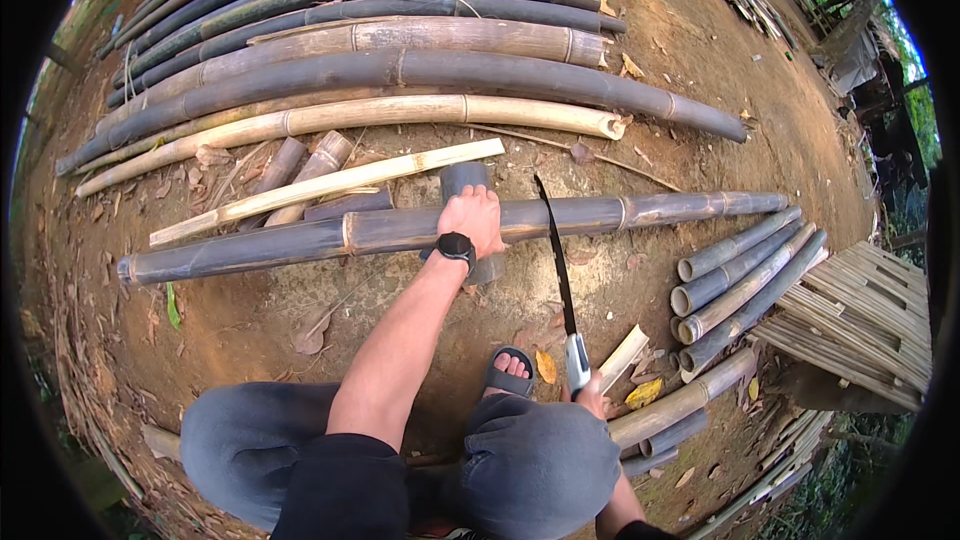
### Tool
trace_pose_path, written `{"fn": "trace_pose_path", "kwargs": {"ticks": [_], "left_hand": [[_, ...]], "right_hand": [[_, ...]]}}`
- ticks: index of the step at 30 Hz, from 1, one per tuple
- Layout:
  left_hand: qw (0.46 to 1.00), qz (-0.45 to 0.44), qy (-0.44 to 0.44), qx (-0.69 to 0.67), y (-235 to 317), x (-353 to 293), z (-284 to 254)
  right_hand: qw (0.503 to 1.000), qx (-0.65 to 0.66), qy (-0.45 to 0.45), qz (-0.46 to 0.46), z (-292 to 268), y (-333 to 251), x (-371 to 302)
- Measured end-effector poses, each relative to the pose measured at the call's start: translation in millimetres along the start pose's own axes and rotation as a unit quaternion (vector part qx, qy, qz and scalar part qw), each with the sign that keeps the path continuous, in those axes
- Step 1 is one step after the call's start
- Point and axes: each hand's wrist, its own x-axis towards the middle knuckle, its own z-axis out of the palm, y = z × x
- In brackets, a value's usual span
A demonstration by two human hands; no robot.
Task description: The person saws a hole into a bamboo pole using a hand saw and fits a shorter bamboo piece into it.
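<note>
A long dark bamboo pole (690, 207) lies crosswise in front of me, resting over a short thick bamboo piece (463, 178). My left hand (472, 220), with a black watch on the wrist, is wrapped round the pole above that support. In my right hand (592, 397), beside my right knee, is the white-and-dark grip of a hand saw (565, 285). Its dark blade crosses the pole just right of my left hand, tip past the far side; whether the teeth have cut in cannot be told. My right fingers are partly hidden by the knee.
A pale split bamboo strip (330, 192) lies behind the pole over short offcuts (275, 170). Long bamboo poles (400, 68) are laid out at the far side. Short cut lengths (750, 270) and a slatted bamboo panel (870, 310) sit at right. My sandalled foot (511, 370) is near the saw.
</note>
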Motion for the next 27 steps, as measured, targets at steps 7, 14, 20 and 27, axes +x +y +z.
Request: {"fn": "trace_pose_path", "kwargs": {"ticks": [7,14,20,27], "left_hand": [[1.000,0.005,-0.030,-0.008,-8.1,-0.8,-11.1],[1.000,-0.001,-0.011,0.004,-9.8,-8.1,-5.5],[1.000,0.019,0.002,0.008,-0.6,1.5,-3.8],[1.000,0.005,-0.001,-0.001,-16.2,-1.6,-7.3]], "right_hand": [[0.999,0.034,0.015,0.007,18.7,28.4,-3.5],[0.996,-0.035,-0.022,-0.078,1.9,-47.9,75.7],[0.998,-0.058,0.028,-0.018,9.1,9.0,-0.1],[0.998,-0.043,0.025,-0.046,7.2,-12.0,7.5]]}}
